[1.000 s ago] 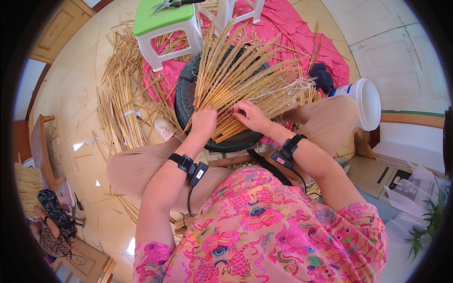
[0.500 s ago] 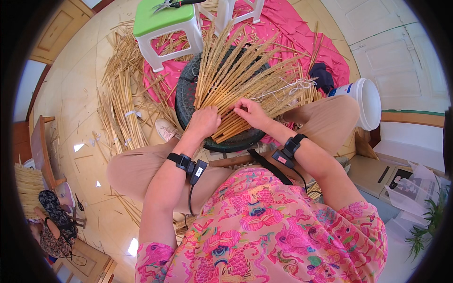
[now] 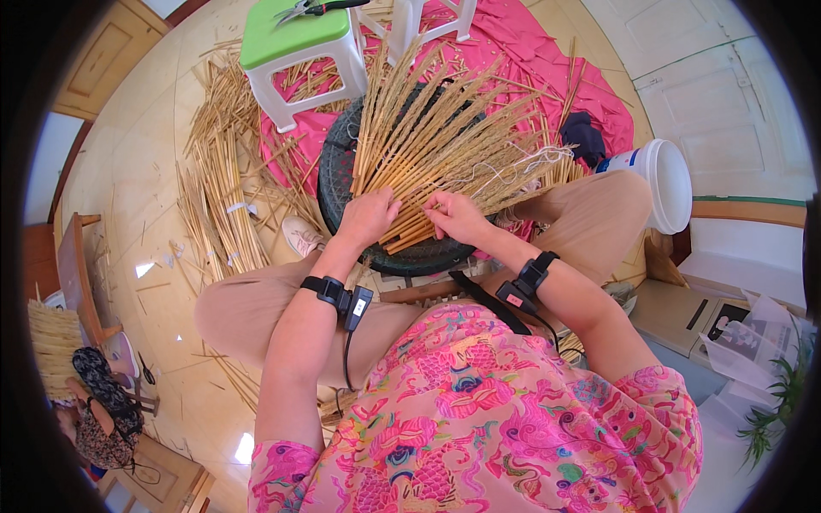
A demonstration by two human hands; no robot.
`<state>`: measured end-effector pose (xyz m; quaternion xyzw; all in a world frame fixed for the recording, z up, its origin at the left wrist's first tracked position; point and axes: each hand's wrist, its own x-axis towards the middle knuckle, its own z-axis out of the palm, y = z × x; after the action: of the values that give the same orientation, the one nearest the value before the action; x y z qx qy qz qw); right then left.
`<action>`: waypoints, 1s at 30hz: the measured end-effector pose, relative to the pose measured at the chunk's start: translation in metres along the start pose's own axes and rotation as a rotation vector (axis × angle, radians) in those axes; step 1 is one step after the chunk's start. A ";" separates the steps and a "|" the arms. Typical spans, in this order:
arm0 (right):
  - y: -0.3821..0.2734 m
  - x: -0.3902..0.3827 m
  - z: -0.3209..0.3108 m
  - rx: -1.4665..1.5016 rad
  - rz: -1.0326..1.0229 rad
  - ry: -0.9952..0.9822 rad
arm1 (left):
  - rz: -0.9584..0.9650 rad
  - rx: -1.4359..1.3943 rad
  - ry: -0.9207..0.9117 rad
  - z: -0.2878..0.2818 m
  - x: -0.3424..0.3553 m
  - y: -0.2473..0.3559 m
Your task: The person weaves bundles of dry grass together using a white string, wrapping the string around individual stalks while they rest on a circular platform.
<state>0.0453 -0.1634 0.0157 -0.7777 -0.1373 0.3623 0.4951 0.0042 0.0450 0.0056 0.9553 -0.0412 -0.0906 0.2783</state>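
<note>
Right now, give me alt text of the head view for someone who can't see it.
A bare left hand and bare right hand work at the lower ends of fanned, dry golden plumed stalks lying over a dark round base. Beyond are a green-topped white plastic stool and crumpled pink cloth.

Left fingers (image 3: 391, 205), right fingers (image 3: 439, 207) apparently against tan stalks (image 3: 410, 178)

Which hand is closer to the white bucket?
Right. The right hand is left of the white bucket, with the bent right knee between them; the left hand is farther left, by the grass stalks.
</note>
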 end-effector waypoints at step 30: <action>0.012 0.012 0.010 0.109 0.027 0.105 | 0.239 0.049 0.128 0.006 0.002 -0.003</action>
<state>0.0450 -0.1556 -0.0017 -0.7693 -0.0807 0.3349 0.5381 0.0049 0.0447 -0.0011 0.9540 -0.1393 0.0054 0.2655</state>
